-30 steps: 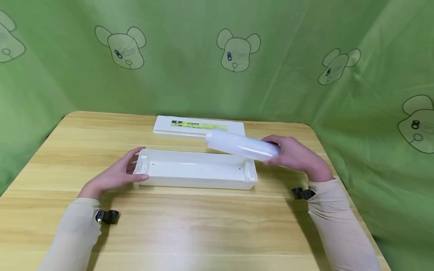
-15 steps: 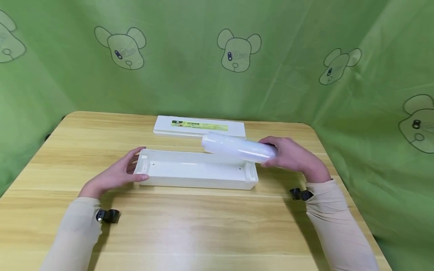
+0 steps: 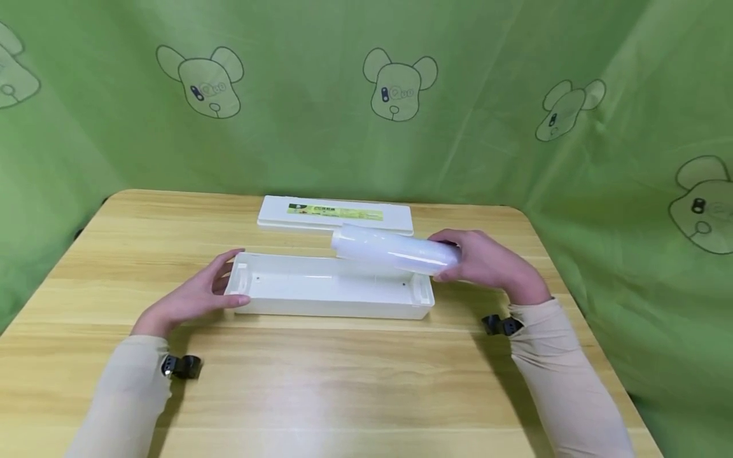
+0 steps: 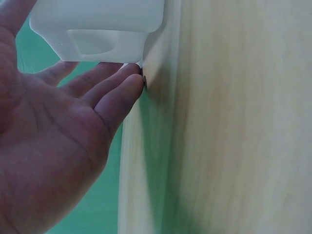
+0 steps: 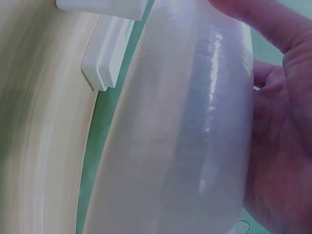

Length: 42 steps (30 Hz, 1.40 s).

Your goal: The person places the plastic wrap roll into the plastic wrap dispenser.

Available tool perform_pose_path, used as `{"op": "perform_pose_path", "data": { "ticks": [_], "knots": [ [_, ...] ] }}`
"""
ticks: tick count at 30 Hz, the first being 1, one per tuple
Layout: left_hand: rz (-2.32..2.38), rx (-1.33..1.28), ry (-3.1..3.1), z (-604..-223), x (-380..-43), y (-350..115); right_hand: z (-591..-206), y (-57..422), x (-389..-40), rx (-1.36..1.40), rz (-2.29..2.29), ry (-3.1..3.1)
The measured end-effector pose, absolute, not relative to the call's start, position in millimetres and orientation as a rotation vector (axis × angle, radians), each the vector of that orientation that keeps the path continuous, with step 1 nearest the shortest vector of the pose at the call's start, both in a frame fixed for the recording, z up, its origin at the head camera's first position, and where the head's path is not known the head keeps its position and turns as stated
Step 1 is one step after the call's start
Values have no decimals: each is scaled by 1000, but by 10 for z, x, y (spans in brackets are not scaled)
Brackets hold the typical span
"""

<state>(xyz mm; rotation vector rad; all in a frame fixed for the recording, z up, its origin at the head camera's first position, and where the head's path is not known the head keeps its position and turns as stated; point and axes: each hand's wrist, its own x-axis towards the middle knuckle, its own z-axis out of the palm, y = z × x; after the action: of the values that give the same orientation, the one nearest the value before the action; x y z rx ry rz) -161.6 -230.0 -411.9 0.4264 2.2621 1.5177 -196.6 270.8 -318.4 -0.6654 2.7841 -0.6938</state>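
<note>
Film roll (image 3: 389, 249), glossy semi-transp. plastic, cylindrical w/ faint wrinkles, is above the rear R part of the box (image 3: 332, 308), lying aslant to it; can't tell if they touch. Box = long white rect. trough, open-topped, smooth walls, 2 sm. dark dots in floor, molded slots at both ends. R hand (image 3: 487, 262) has fingers curled round roll's R end; L hand (image 3: 191, 294) grips box's L end, thumb at front, fingers behind. Flat white lid (image 3: 275, 207) w/ green-yellow label sits behind, on wood-grain counter (image 3: 355, 375).
</note>
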Motion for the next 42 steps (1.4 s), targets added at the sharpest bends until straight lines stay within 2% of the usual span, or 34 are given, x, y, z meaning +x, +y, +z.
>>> {"op": "perform_pose_path", "data": {
  "ticks": [42],
  "knots": [
    [1516, 435, 2265, -4119, -1625, -2295, -3088, 2354, -1850, -769, -674, 2730]
  ]
}}
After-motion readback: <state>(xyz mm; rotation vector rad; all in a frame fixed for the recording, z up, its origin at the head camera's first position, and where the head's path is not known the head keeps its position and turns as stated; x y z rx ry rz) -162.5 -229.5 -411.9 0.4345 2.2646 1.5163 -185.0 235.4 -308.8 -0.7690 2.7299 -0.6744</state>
